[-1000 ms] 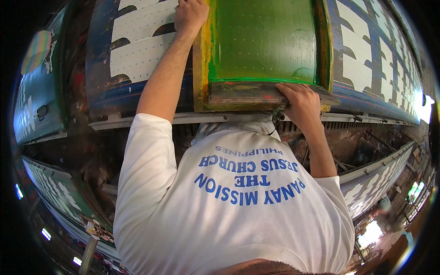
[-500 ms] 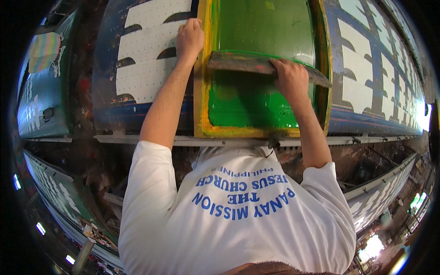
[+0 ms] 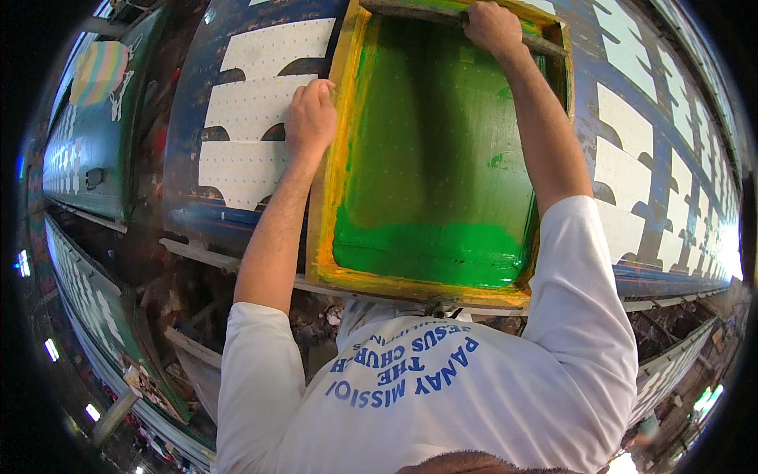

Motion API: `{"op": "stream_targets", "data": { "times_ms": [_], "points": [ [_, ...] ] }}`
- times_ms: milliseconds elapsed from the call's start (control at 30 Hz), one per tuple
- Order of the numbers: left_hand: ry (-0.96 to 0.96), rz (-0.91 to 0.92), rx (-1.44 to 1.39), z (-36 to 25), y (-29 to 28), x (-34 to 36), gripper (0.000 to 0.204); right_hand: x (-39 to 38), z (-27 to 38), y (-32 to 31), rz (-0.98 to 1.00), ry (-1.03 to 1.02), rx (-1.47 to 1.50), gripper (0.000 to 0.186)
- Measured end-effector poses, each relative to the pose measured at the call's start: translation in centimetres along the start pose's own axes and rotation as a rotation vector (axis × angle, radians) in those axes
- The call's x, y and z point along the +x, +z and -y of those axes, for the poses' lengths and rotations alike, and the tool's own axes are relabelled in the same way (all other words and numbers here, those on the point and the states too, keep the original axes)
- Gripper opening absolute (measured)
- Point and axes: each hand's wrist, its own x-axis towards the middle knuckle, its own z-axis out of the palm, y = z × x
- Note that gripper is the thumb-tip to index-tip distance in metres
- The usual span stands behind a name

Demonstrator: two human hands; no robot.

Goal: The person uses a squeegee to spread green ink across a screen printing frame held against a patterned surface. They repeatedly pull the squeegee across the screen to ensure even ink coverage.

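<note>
A screen printing frame [image 3: 323, 229] with yellow-stained wooden sides lies on a dark blue printing table. Green ink [image 3: 426, 249] pools thickly along its near end, and a thinner green film covers the mesh beyond. My right hand [image 3: 493, 28] is closed over a long wooden squeegee [image 3: 410, 9] at the frame's far end; the squeegee slants, its right end nearer me. My left hand [image 3: 309, 118] has its fingers curled against the frame's left side, gripping that edge. Its fingertips are partly hidden.
White cut pieces with dark curved notches [image 3: 257, 110] lie on the table left of the frame, with more pieces [image 3: 624, 170] at the right. Another table [image 3: 91, 166] at far left bears a striped cloth [image 3: 99, 73]. A rail [image 3: 197, 253] runs along the near table edge.
My right hand has pushed the squeegee away from me to the frame's far end, uncovering the mesh. The frame and table sit lower in view. My left hand stays at the frame's left side.
</note>
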Motion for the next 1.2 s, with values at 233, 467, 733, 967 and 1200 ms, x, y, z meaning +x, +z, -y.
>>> {"op": "stream_targets", "data": {
  "times_ms": [233,467,733,967,1200],
  "points": [
    [0.029,-0.040,0.018,0.5,0.5,-0.2,0.029,-5.9,1.9,1.5,-0.063,-0.017,-0.013,0.012],
    [0.013,0.008,0.033,0.2,0.1,-0.2,0.037,-2.7,-0.4,-1.3,-0.041,-0.037,0.034,0.025],
    [0.034,0.002,-0.013,0.9,0.4,0.1,0.031,4.0,-3.9,1.9,0.005,0.006,0.033,0.026],
    [0.066,0.027,-0.062,1.1,0.3,0.4,0.032,0.7,-2.3,0.0,0.112,0.216,0.015,0.026],
    [0.120,0.036,-0.064,1.4,0.5,0.7,0.033,-8.1,3.2,-5.0,0.175,0.381,0.055,0.023]
  ]
}}
